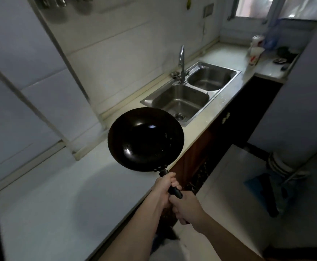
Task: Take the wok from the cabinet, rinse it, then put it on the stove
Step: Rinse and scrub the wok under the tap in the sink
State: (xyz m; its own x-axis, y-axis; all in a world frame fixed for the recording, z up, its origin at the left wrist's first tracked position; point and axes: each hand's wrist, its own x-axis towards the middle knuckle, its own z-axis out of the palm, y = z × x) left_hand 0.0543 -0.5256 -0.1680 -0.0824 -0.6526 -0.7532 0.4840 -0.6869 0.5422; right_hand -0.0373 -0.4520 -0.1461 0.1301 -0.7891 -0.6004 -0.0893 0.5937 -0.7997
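wok carried by its long handle toward the sink

the black wok (145, 139) is held in the air above the counter edge, just before the near basin of the double sink (180, 102); both hands are wrapped tight around its handle (174, 191), the left hand (164, 187) closer to the bowl, the right hand (186, 208) at the far end; the wok looks rigid and, i think, rather heavy at the front, so it wants to tip down; the glossy inside may become slippery when wet; the handle is the good place to hold, one hand close to the bowl; the faucet (181, 63) stands behind the sink.
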